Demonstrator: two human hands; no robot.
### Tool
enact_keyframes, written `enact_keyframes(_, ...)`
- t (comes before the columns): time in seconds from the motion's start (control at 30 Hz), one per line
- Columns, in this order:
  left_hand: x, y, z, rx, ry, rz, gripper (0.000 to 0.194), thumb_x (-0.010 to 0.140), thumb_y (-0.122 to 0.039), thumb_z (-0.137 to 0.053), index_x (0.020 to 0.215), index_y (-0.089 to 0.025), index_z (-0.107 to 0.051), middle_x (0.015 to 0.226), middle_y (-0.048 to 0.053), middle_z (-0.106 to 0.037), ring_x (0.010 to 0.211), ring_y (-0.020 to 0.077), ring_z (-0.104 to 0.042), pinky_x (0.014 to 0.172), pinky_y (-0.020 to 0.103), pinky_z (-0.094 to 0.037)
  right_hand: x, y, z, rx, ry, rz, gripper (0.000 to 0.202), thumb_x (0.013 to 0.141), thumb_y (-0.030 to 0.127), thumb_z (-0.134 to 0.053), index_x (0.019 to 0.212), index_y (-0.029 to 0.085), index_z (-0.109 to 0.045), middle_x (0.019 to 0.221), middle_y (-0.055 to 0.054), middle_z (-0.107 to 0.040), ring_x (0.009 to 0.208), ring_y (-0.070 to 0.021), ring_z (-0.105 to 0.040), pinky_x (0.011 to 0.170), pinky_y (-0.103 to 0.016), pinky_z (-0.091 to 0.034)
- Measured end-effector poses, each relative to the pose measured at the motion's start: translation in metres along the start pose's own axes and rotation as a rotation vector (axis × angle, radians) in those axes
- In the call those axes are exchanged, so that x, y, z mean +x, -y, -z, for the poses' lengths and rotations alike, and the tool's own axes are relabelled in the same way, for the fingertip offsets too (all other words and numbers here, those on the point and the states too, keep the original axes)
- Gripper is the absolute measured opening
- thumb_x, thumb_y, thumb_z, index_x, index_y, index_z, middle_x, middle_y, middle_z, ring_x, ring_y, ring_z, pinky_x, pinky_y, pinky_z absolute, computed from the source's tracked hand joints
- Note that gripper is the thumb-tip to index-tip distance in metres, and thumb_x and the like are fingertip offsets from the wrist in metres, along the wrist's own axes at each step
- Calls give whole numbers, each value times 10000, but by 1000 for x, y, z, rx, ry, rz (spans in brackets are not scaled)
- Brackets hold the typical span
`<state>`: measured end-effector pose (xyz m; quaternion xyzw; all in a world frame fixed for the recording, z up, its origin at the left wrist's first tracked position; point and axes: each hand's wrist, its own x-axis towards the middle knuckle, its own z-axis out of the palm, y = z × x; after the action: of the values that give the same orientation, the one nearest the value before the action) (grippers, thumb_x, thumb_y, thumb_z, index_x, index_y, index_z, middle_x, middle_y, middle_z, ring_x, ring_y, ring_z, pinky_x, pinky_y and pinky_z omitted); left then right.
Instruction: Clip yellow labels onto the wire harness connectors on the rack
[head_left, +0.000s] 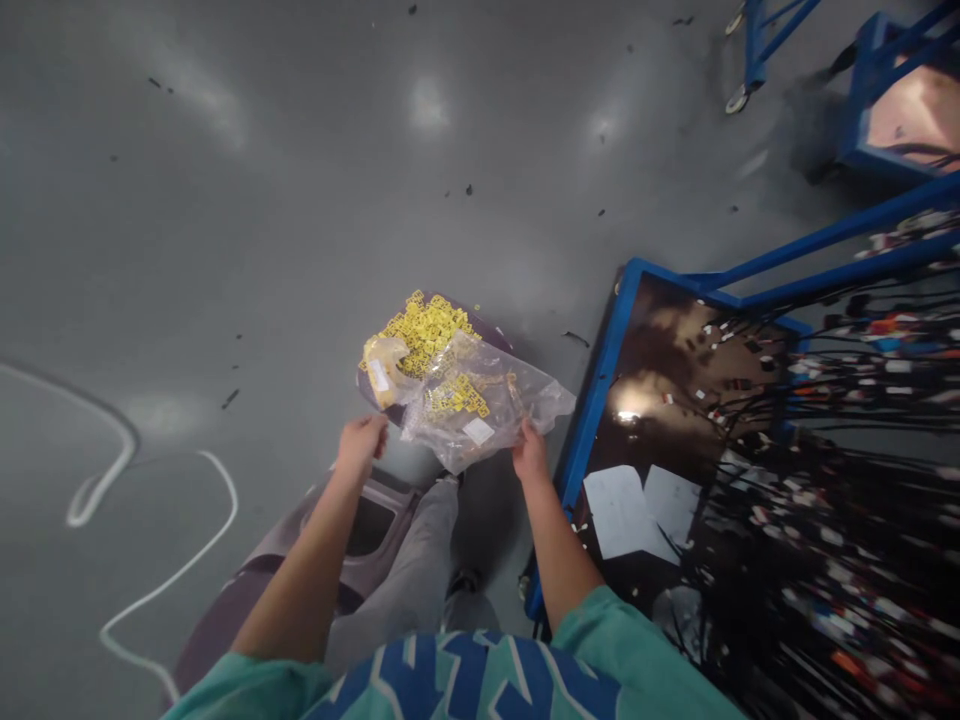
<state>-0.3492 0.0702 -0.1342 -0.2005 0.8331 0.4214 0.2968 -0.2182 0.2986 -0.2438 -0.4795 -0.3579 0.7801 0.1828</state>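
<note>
A clear plastic bag (491,395) with yellow pieces and a white label in it lies partly over a purple surface. My right hand (531,450) pinches the bag's lower right edge. Left of the bag, my left hand (364,440) is closed, its fingers curled; what it holds, if anything, is too small to tell. A heap of loose yellow pieces (426,332) covers the far part of the purple surface (491,333). Beside the heap, at its near left, lies a smaller bag (385,370) with a white label.
On the right stands a blue-framed cart (611,370) with white papers (619,510) and many dark cables (840,500). Another blue frame (862,100) is at the far right. A white hose (180,570) lies on the grey floor at the left.
</note>
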Motion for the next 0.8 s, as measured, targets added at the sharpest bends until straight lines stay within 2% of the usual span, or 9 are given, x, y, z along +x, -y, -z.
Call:
enact_keyframes(0.1, -14, 16, -32, -170, 123, 205, 223, 774, -387, -518, 767, -165, -496, 613, 3, -503, 465, 125, -498, 469, 254, -424, -3, 3, -3, -3, -37, 46, 266, 689, 316, -610, 912, 170, -594, 905, -23, -674, 814, -141, -620, 739, -275, -504)
enact_keyframes(0.2, -19, 17, -62, -310, 262, 379, 336, 792, -491, -519, 815, -156, -519, 694, 69, -572, 592, 203, -589, 555, 340, -485, -9, 6, -7, -20, -50, 87, 306, 704, 344, -593, 955, 171, -586, 989, -43, -661, 895, -155, -616, 807, -307, -497)
enact_keyframes(0.27, -19, 12, -76, -384, 339, 447, 308, 807, -453, -529, 802, -145, -551, 695, 86, -595, 629, 220, -602, 577, 351, -489, -15, 10, -10, -36, -48, 111, 359, 704, 378, -595, 992, 164, -577, 1055, -67, -644, 951, -171, -609, 848, -332, -487)
enact_keyframes(0.33, -18, 8, -84, -450, 370, 472, 206, 828, -343, -539, 797, -142, -572, 678, 62, -598, 623, 188, -591, 588, 321, -483, -21, 17, -12, -53, -48, 134, 428, 700, 420, -598, 1035, 155, -562, 1121, -88, -619, 1014, -188, -592, 888, -352, -471)
enact_keyframes(0.47, -18, 4, -86, -551, 379, 493, 127, 867, -243, -511, 866, -133, -575, 695, -5, -581, 594, 109, -557, 601, 273, -482, -32, 35, -18, -89, -25, 168, 574, 651, 494, -646, 1100, 153, -539, 1206, -99, -577, 1112, -217, -549, 970, -381, -421)
enact_keyframes(0.57, -17, 5, -82, -606, 393, 512, 108, 859, -185, -483, 853, -125, -571, 651, -8, -581, 545, 112, -559, 550, 263, -477, -42, 51, -26, -113, 29, 166, 658, 592, 534, -697, 1094, 136, -546, 1166, -111, -602, 1112, -250, -552, 996, -409, -398)
enact_keyframes(0.7, -10, 7, -77, -688, 404, 531, 97, 802, -148, -474, 794, -135, -569, 551, 9, -576, 458, 143, -553, 461, 253, -447, -56, 71, -38, -197, 216, 199, 769, 546, 579, -729, 1139, 129, -536, 1145, -115, -616, 1118, -268, -552, 1011, -411, -388)
enact_keyframes(0.8, -5, 11, -75, -767, 417, 543, 88, 791, -145, -486, 827, -150, -566, 523, -1, -569, 432, 139, -543, 444, 239, -439, -63, 83, -42, -334, 343, 272, 817, 553, 618, -715, 1176, 131, -513, 1184, -123, -594, 1147, -265, -532, 1036, -397, -361)
